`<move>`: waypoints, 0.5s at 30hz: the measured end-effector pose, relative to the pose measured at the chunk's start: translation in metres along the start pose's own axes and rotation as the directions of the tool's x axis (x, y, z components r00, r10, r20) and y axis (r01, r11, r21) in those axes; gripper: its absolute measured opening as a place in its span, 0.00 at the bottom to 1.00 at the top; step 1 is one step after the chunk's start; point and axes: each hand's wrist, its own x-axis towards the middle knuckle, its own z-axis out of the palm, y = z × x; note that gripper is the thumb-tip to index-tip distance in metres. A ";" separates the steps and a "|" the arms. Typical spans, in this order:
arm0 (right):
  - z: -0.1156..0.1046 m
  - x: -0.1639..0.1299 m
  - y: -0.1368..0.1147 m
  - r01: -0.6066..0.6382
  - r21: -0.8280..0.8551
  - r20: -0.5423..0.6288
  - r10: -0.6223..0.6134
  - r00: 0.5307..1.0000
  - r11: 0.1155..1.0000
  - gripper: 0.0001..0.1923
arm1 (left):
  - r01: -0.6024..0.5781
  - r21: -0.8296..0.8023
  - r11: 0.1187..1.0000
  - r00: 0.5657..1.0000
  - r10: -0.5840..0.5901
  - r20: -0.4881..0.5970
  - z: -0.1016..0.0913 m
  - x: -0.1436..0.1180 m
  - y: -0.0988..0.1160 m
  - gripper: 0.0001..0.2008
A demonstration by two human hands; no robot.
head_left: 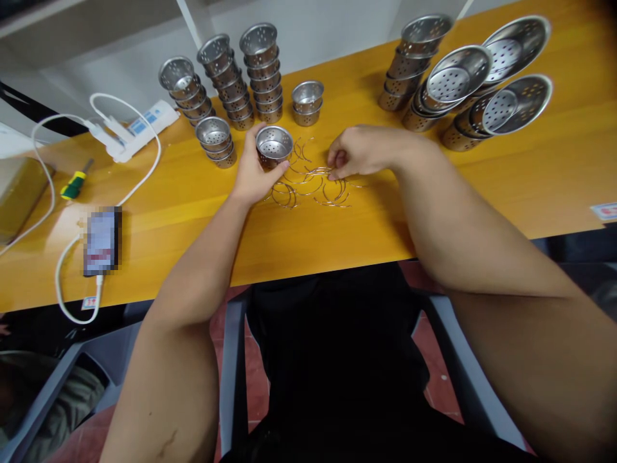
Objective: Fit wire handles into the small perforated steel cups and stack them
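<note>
My left hand (255,170) is wrapped round a small perforated metal cup (274,145), its open top facing up toward me. To the right, my right hand (354,153) has its thumb and fingers pinched together at the curved metal wires (313,177); a thin wire appears to be between the fingertips. Several such wires lie scattered on the table between and below my hands. Just left of my left hand stands a short stack of perforated cups (216,141). Another short stack (307,103) stands behind the held cup.
Tall cup stacks (263,71) line the back. Larger stacked strainers (511,106) lean at the right. At left are a power strip (144,132) with white cables, a screwdriver (74,185) and a phone (102,241). The yellow table's front edge (328,269) runs before me.
</note>
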 end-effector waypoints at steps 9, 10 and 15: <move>0.025 0.013 -0.023 -0.019 -0.180 -0.067 0.007 0.998 0.983 0.15 | 0.019 0.029 0.999 1.000 -0.019 0.015 0.002 -0.003 0.008 0.59; 0.025 0.013 -0.025 -0.020 -0.200 -0.068 0.007 0.998 0.980 0.15 | 0.018 0.033 0.999 1.000 -0.018 0.013 0.002 -0.003 0.009 0.58; 0.024 0.010 -0.028 0.001 -0.185 -0.070 -0.014 0.997 0.983 0.13 | -0.003 0.028 1.000 1.000 0.002 0.022 0.000 -0.001 0.010 0.59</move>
